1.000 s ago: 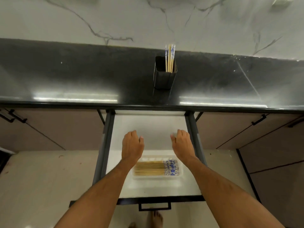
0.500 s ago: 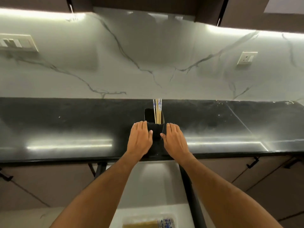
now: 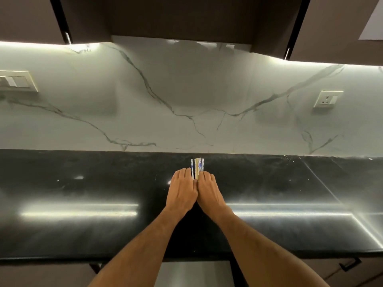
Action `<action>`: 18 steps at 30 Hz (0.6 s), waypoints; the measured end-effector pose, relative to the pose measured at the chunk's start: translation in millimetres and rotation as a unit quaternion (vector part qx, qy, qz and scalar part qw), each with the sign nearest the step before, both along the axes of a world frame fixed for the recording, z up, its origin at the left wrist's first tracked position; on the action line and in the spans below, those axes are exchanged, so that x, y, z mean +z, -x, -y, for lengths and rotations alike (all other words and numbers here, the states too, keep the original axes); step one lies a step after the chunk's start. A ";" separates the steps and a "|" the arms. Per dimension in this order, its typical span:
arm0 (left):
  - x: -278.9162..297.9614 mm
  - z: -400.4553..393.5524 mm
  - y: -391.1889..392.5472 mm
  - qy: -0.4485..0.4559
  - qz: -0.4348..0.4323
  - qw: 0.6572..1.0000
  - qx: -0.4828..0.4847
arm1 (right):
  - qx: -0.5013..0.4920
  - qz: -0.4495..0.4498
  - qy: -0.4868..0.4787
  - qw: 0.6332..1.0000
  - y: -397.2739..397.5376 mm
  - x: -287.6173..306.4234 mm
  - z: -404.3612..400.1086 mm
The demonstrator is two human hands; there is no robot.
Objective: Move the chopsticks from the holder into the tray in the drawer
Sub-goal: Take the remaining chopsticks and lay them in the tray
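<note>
A glossy black table (image 3: 83, 204) runs the full width of the view and mirrors two long strips of the under-cabinet lighting, backed by a white marble wall (image 3: 186, 100) with grey veins; dark cabinets (image 3: 186, 15) hang above, a switch plate (image 3: 15, 81) sits on the wall at far left and a socket (image 3: 327, 98) at right. At the bottom edge a pale sliver of the open drawer (image 3: 192, 274) shows under the table's front lip. Both hands meet at the middle of the table: the left hand (image 3: 181, 190) and right hand (image 3: 209, 190) lie side by side, thumbs touching, fingers curled round the bundle of chopsticks (image 3: 197, 166), whose blue-and-white patterned tops stand upright just above the fingertips (the holder itself is hidden behind the hands). So each grip is closed on the bundle. No writing can be read.
</note>
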State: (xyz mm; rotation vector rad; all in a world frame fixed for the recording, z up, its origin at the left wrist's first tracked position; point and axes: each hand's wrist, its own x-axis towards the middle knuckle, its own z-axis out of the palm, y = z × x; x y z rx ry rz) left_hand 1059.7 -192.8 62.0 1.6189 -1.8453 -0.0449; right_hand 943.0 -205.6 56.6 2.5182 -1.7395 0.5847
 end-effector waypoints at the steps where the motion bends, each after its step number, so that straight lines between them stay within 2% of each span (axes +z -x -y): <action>1: -3.8 7.2 -0.1 -0.010 -0.006 1.000 0.000 | -0.003 -0.004 -0.008 1.000 -1.5 -3.2 9.7; 5: -19.3 39.7 -1.0 -0.052 -0.054 0.997 0.001 | -0.040 0.113 -0.064 0.991 -7.0 -11.9 43.5; 12: -38.8 92.5 -2.0 -0.083 -0.134 0.987 -0.001 | -0.086 0.252 -0.018 0.964 -19.8 -32.2 66.8; 18: -41.1 114.2 -2.0 -0.088 -0.187 0.977 -0.047 | -0.083 0.245 0.032 0.966 -25.3 -38.6 67.8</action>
